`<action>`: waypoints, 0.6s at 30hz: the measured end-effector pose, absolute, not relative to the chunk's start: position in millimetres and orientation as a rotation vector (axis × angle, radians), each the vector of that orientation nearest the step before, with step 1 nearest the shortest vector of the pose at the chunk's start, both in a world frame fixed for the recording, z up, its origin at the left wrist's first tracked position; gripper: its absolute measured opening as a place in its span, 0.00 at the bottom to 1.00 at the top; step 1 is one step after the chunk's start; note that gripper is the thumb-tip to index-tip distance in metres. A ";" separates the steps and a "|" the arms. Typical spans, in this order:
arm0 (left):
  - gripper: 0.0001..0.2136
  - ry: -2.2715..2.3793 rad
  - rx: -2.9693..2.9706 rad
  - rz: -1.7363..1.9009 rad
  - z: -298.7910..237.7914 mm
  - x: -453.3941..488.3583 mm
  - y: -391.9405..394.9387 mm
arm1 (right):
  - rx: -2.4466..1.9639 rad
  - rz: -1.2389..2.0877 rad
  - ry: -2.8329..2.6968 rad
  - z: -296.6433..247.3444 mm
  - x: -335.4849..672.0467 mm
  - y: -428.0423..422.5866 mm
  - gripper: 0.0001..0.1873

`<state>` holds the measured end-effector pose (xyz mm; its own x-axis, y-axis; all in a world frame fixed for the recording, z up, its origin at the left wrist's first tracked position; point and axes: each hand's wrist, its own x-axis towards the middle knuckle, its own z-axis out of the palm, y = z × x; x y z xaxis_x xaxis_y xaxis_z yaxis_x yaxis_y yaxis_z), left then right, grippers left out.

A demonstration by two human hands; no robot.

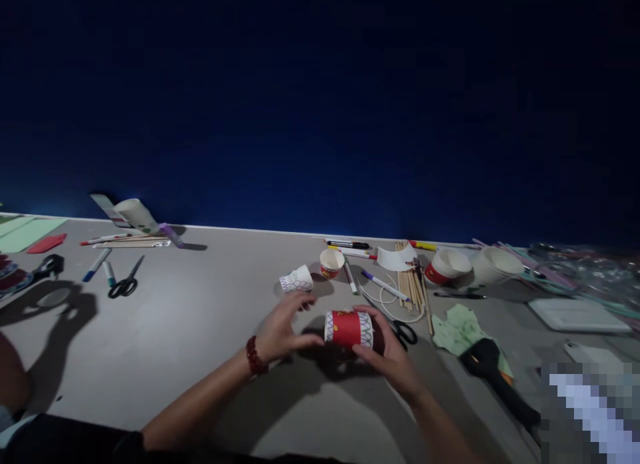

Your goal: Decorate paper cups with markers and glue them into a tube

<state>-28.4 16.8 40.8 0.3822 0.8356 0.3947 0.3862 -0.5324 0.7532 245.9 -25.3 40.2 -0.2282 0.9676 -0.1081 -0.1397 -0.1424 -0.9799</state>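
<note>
A red paper cup (349,329) with white patterned bands lies on its side just above the grey table (200,331), held between both hands. My left hand (284,331), a red bead bracelet on its wrist, touches the cup's left end with curled fingers. Around the cup's right end my right hand (387,351) is wrapped. A white patterned cup (297,279) lies just beyond my left hand. Black scissors (405,332) lie right of my right hand.
A small red-and-white cup (331,263), markers (385,285), wooden sticks (414,284), paper bowls (449,266), green paper (463,327) and a black tool (493,374) lie at right. At left are scissors (125,283), markers (96,264) and a tipped cup (136,215). Another person's arm (13,377) is at far left.
</note>
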 end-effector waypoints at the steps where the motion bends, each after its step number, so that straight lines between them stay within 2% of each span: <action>1: 0.31 1.153 2.168 1.107 39.3 -37.4 24.3 | -1.087 1.527 -1.153 40.9 245.7 -25.1 0.37; 3: 0.27 1.389 2.224 1.164 33.2 -53.3 41.1 | -1.136 1.502 -1.106 41.5 246.5 -23.8 0.37; 6: 0.33 1.641 2.161 1.012 17.8 -66.3 63.8 | -1.181 1.453 -1.065 39.6 248.6 -19.6 0.37; 10: 0.20 1.700 2.097 0.898 0.0 -65.5 77.0 | -1.169 1.392 -1.064 33.6 250.0 -14.2 0.39; 12: 0.17 1.681 2.099 0.875 -3.0 -62.2 75.3 | -1.156 1.365 -1.076 29.9 250.9 -13.2 0.38; 18: 0.25 1.483 2.006 0.904 3.7 -52.3 54.8 | -1.153 1.269 -1.095 17.9 260.7 -11.0 0.36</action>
<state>-52.3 54.8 3.7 0.1932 0.9555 0.2231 0.6356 -0.2951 0.7134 260.7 -11.0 17.9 0.0179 0.9994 -0.0303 -0.1161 -0.0280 -0.9928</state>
